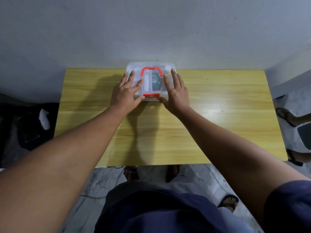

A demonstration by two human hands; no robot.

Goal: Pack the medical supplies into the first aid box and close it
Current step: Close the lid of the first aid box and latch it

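Observation:
A clear plastic first aid box (151,66) with a red handle (151,70) and a red front latch (151,95) stands at the far edge of the wooden table (218,115), against the wall. Its lid is down. Through the lid I see a dark packet (155,81) and white supplies inside. My left hand (127,91) lies flat on the lid's left side, fingers spread, thumb at the latch's left end. My right hand (175,91) lies flat on the right side, thumb touching the latch's right end.
A grey wall runs just behind the box. Dark bags (32,125) with a white object lie on the floor to the left. Another person's sandalled foot (287,116) shows at the right edge. My own feet stand below the table's near edge.

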